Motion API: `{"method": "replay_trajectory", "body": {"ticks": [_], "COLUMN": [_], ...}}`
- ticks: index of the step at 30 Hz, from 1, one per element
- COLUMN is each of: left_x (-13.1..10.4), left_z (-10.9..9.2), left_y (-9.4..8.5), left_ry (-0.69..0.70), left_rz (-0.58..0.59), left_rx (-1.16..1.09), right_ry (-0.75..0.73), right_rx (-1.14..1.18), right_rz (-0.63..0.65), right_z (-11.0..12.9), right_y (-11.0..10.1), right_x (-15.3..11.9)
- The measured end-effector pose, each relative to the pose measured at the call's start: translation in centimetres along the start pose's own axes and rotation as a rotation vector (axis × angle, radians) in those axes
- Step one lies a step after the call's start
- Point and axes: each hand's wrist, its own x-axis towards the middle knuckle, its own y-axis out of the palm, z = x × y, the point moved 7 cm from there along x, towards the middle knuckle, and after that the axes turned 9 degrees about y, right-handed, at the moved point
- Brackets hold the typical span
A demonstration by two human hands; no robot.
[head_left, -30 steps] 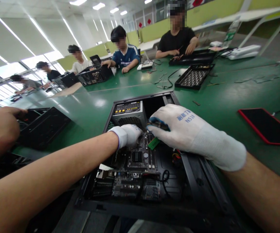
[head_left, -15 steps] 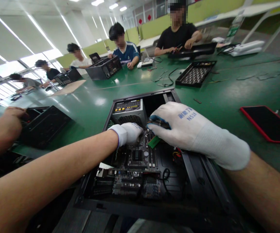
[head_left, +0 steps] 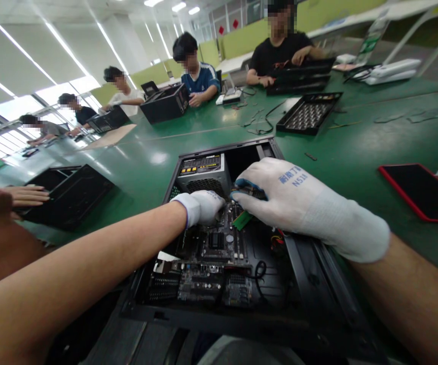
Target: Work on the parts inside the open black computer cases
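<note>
An open black computer case (head_left: 318, 284) lies before me, with a motherboard (head_left: 224, 242) and a power supply (head_left: 204, 172) inside. My right hand (head_left: 280, 190), in a white glove with blue finger pads, is closed around a RAM stick. The green end of this RAM stick (head_left: 242, 220) shows below the thumb, angled over the board's right side; a dark part sits between thumb and fingers. My gloved left hand (head_left: 206, 207) is closed low against the board, just below the power supply. Its fingertips, and whatever they pinch, are hidden.
A co-worker's hands are by another black case (head_left: 78, 197) at left. A red-edged phone (head_left: 424, 192) lies at right. A black tray (head_left: 310, 114) and loose cables (head_left: 268, 121) lie farther back on the green table (head_left: 146, 157). Several people work across it.
My hands keep nearly the same place and grip. The co-worker's hand at left has moved lower, to the edge of that case. The view has shifted slightly.
</note>
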Motion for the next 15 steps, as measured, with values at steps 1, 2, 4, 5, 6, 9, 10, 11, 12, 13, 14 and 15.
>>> {"method": "replay_trajectory", "body": {"ticks": [1, 2, 4, 5, 6, 9, 10, 11, 12, 13, 14, 15], "left_x": [-0.01, -0.02, -0.03, -0.03, -0.03, -0.04, -0.05, -0.07, -0.09, -0.12, -0.14, -0.17], "left_z": [-0.03, -0.05, -0.09, -0.09, -0.07, -0.01, 0.0, 0.0, 0.01, 0.01, 0.02, 0.04], "left_y": [-0.05, -0.09, -0.17, -0.18, -0.19, -0.2, -0.2, -0.2, -0.19, -0.18, -0.17, -0.16], "left_ry": [0.001, 0.002, 0.003, 0.003, 0.002, -0.004, -0.005, -0.004, -0.003, -0.002, -0.003, -0.003], "left_rz": [-0.002, -0.005, -0.01, -0.013, -0.015, -0.018, -0.017, -0.015, -0.012, -0.008, -0.003, 0.001], "left_rx": [0.0, -0.001, -0.001, -0.001, -0.001, 0.0, 0.002, 0.005, 0.008, 0.012, 0.016, 0.019], "right_ry": [0.001, 0.001, 0.001, 0.002, 0.002, 0.006, 0.007, 0.009, 0.012, 0.013, 0.013, 0.013], "right_rx": [-0.004, -0.006, -0.006, -0.006, -0.005, -0.004, -0.003, -0.001, 0.0, 0.002, 0.004, 0.005], "right_rz": [0.0, -0.001, 0.002, 0.002, 0.002, 0.008, 0.011, 0.013, 0.015, 0.017, 0.018, 0.019], "right_z": [0.02, 0.05, 0.11, 0.12, 0.13, 0.13, 0.13, 0.13, 0.12, 0.11, 0.11, 0.1], "right_y": [-0.03, -0.06, -0.07, -0.07, -0.08, -0.07, -0.07, -0.08, -0.07, -0.07, -0.06, -0.03], "right_x": [-0.01, -0.02, -0.03, -0.03, -0.02, 0.03, 0.04, 0.05, 0.06, 0.07, 0.08, 0.08]}}
